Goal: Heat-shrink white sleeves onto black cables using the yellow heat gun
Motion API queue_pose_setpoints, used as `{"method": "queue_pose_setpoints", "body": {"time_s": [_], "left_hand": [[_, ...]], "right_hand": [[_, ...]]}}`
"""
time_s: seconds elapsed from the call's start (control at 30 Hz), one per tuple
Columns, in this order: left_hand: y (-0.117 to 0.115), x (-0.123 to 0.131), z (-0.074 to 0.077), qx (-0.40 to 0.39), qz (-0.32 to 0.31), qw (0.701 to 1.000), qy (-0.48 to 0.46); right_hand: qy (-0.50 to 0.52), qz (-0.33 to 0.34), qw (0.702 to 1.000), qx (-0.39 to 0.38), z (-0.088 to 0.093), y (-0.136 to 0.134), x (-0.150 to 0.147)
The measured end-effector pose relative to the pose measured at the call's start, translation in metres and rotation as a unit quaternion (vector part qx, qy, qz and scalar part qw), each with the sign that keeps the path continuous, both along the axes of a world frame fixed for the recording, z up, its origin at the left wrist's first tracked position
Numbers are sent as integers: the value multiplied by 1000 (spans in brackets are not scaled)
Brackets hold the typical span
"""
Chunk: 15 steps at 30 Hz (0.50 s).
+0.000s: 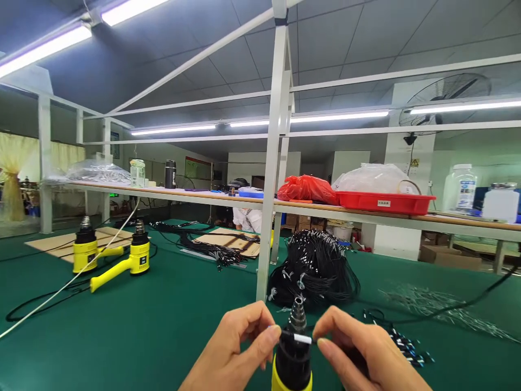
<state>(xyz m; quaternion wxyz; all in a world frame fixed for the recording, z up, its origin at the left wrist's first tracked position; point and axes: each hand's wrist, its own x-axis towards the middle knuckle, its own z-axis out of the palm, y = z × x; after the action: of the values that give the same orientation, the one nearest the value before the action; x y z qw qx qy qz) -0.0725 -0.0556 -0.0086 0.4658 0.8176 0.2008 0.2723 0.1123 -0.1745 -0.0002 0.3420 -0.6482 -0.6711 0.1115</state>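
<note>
A thin black cable with a short white sleeve (302, 339) on it is stretched between my two hands. My left hand (244, 343) pinches it to the left of the sleeve, thumb against forefinger. At the sleeve's right end, my right hand (362, 350) has thumb and forefinger closed on the cable. Directly behind the sleeve stands an upright yellow and black heat gun (292, 358), its stepped metal nozzle pointing up. Past the nozzle lies a large bundle of black cables (313, 266). Several short dark pieces with white and blue parts (407, 347) lie beyond my right hand.
Two more yellow heat guns (139, 255) (85, 252) stand on the green table (183, 320) at left. A white post (271, 163) rises ahead, bearing a shelf with a red tray (385, 203). Clear thin strips (448, 309) lie at right.
</note>
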Motion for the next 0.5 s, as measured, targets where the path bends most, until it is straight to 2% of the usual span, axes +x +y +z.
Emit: {"method": "queue_pose_setpoints", "body": {"time_s": [0.17,0.5], "left_hand": [[7,10,-1,25,13,1000,0],[25,26,12,30,33,999,-15]], "right_hand": [[-34,-24,999,24,10,6,5],[-36,-59,997,33,22,20,16]]}}
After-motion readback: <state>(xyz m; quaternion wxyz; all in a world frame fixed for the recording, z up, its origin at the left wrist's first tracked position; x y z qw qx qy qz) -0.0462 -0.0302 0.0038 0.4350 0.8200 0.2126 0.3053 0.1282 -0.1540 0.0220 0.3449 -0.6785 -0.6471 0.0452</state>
